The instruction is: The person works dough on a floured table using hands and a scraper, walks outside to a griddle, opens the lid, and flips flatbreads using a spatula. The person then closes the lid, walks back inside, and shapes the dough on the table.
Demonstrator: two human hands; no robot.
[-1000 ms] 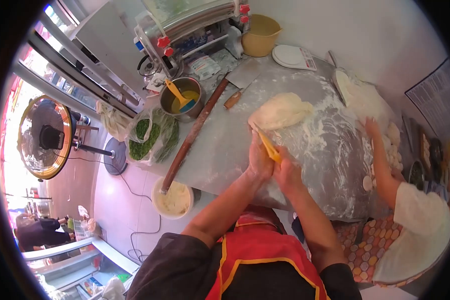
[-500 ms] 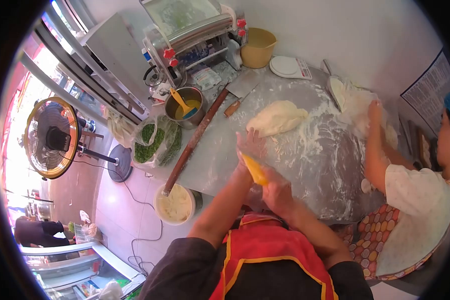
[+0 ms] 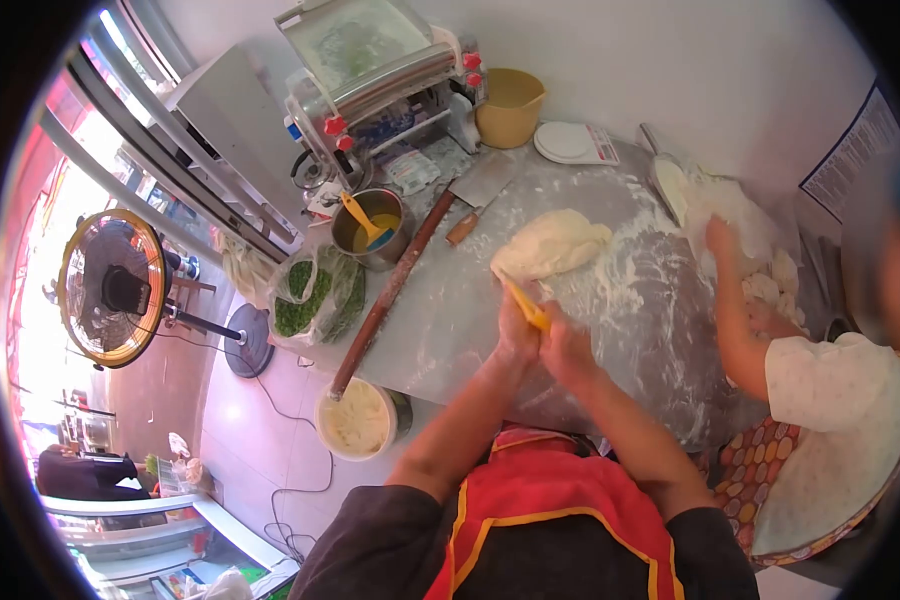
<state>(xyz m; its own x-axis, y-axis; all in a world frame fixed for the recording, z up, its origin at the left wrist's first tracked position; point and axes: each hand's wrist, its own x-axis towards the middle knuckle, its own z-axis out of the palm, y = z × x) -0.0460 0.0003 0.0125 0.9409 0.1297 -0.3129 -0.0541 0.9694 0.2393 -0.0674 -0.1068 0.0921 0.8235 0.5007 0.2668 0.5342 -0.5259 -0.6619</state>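
My right hand (image 3: 567, 350) is closed around a yellow dough scraper (image 3: 527, 303), whose tip points forward at the near-left end of a pale dough lump (image 3: 552, 243). Pressed close against the scraper and the right hand is my left hand (image 3: 517, 330); its fingers are mostly hidden, so their pose is unclear. The dough rests on a floured metal tabletop (image 3: 440, 330). A long wooden rolling pin (image 3: 395, 285) lies to the left of it, and a cleaver (image 3: 482, 180) with a wooden handle lies behind.
Left of the rolling pin stand a metal pot (image 3: 368, 225) with a yellow brush and a bag of chopped greens (image 3: 310, 295). A white bucket (image 3: 355, 420) is below the edge. A dough roller machine (image 3: 390, 80), scale (image 3: 575, 143) and yellow tub (image 3: 510, 105) stand behind. A co-worker's arm (image 3: 738, 310) reaches in from the right.
Both hands have come together farther forward, nearer the dough. The scraper has moved with them, and my left hand has turned from spread fingers. The co-worker's hand has shifted left.
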